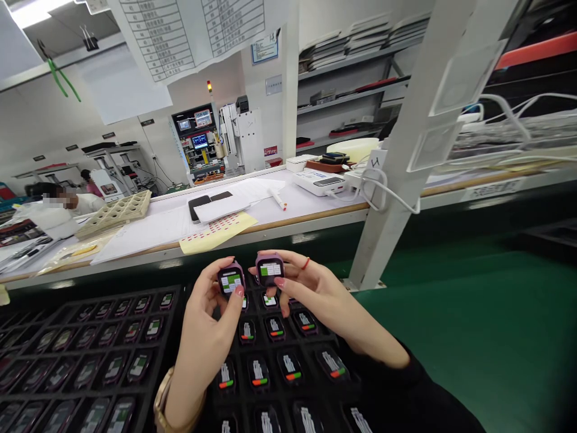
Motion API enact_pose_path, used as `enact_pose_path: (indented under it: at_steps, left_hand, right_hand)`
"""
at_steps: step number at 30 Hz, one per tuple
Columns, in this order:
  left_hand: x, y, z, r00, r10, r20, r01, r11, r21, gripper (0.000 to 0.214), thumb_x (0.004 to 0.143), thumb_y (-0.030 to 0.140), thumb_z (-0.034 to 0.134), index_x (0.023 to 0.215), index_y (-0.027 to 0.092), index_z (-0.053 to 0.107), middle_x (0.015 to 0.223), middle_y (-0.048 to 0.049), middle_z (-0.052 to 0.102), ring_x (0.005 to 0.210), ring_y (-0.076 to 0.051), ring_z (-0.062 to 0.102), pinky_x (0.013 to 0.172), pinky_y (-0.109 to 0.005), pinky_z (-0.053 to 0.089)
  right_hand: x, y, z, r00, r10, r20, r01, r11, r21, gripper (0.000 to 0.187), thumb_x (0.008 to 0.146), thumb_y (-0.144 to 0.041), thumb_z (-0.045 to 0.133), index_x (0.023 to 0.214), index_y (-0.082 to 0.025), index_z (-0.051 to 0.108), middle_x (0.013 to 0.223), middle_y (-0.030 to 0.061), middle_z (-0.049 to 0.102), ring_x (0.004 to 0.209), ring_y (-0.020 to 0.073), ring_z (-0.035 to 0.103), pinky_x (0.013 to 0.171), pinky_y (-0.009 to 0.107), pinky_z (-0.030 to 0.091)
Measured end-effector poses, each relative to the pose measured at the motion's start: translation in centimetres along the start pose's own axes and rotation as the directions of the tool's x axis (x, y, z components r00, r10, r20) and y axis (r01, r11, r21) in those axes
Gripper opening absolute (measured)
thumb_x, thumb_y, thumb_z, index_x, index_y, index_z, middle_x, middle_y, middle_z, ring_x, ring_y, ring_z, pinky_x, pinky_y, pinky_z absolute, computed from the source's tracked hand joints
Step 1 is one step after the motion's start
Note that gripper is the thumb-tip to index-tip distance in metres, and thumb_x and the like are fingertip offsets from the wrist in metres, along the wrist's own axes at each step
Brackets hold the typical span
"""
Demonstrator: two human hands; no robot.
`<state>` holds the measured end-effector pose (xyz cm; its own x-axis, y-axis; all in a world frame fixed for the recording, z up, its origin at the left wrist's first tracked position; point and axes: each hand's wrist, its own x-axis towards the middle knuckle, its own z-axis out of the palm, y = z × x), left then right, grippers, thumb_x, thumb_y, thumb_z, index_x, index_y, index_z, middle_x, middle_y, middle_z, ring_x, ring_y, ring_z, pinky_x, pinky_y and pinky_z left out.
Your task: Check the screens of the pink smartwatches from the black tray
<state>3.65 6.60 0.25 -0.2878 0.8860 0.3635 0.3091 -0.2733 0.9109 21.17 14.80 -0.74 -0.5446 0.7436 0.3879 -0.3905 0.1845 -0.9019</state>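
Note:
My left hand (211, 316) is closed on a purple-cased smartwatch (230, 279), its thumb on the lit screen, which shows white and green blocks. In my right hand (303, 285) is a second smartwatch (269, 268) of the same kind, pinched between thumb and fingers. The two watches are held side by side with their faces toward me. Under both hands lies a black compartment tray (243, 355) with rows of similar watches. Many of those, such as the watch in the tray (257, 371), show white text above a red and green bar.
Left of it lies another black tray (174, 319) full of watches. Behind my hands runs a bench (180, 231) with papers, a phone (199, 208), a marker (277, 198) and a white device (319, 182). A white post (396, 156) rises at right. Two people are far left.

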Motion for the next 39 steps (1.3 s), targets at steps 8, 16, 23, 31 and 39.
enact_pose_path:
  at_steps: [8, 16, 23, 31, 39]
  left_hand:
    - [0.06, 0.02, -0.06, 1.000, 0.012, 0.021, -0.012, 1.000, 0.009, 0.037, 0.091, 0.036, 0.065, 0.127, 0.031, 0.057, 0.130, -0.0025, 0.065, 0.120, -0.020, 0.061, 0.085, -0.023, 0.055]
    - [0.02, -0.07, -0.11, 0.995, 0.022, 0.096, -0.021, 1.000, -0.014, 0.046, 0.089, 0.032, 0.067, 0.133, 0.032, 0.054, 0.128, -0.0039, 0.066, 0.114, -0.020, 0.064, 0.081, -0.024, 0.057]
    - [0.05, 0.47, -0.26, 0.999, -0.029, 0.035, 0.030, 0.999, -0.027, 0.034, 0.097, 0.049, 0.053, 0.124, 0.032, 0.064, 0.089, 0.0011, 0.067, 0.059, -0.007, 0.050, 0.057, -0.019, 0.046]
    - [0.05, 0.55, -0.34, 0.999, -0.008, 0.037, 0.011, 0.998, -0.061, 0.032, 0.096, 0.048, 0.055, 0.123, 0.032, 0.065, 0.091, 0.0009, 0.066, 0.062, -0.007, 0.051, 0.060, -0.018, 0.047]
    - [0.02, -0.03, -0.14, 0.992, 0.016, 0.123, 0.000, 0.992, -0.127, 0.043, 0.089, 0.027, 0.069, 0.129, 0.034, 0.057, 0.125, -0.0010, 0.067, 0.109, -0.014, 0.065, 0.087, -0.019, 0.055]
  right_hand:
    - [-0.12, -0.38, 0.36, 0.999, 0.028, -0.035, -0.030, 0.999, -0.041, 0.041, 0.093, -0.044, 0.071, 0.124, -0.019, 0.063, 0.102, 0.0085, 0.071, 0.051, 0.0113, 0.055, 0.051, 0.026, 0.056]
    - [0.00, 0.00, 0.39, 0.998, 0.034, -0.048, -0.035, 0.999, -0.018, 0.046, 0.087, -0.041, 0.077, 0.125, -0.019, 0.061, 0.102, 0.0090, 0.069, 0.070, 0.0169, 0.063, 0.049, 0.022, 0.054]
    - [0.03, -0.02, 0.28, 0.997, 0.054, -0.062, -0.056, 0.998, -0.038, 0.042, 0.091, -0.046, 0.073, 0.120, -0.018, 0.064, 0.089, 0.0055, 0.071, 0.050, 0.0108, 0.055, 0.048, 0.023, 0.053]
    - [0.00, -0.07, 0.37, 0.995, 0.059, -0.078, -0.063, 0.997, -0.044, 0.042, 0.093, -0.049, 0.070, 0.122, -0.019, 0.063, 0.098, 0.0085, 0.071, 0.062, 0.0156, 0.063, 0.048, 0.024, 0.053]
    - [0.03, 0.08, 0.33, 1.000, 0.022, -0.012, -0.022, 0.999, -0.024, 0.044, 0.088, -0.035, 0.074, 0.126, -0.021, 0.057, 0.108, 0.0096, 0.069, 0.067, 0.0162, 0.063, 0.051, 0.024, 0.055]
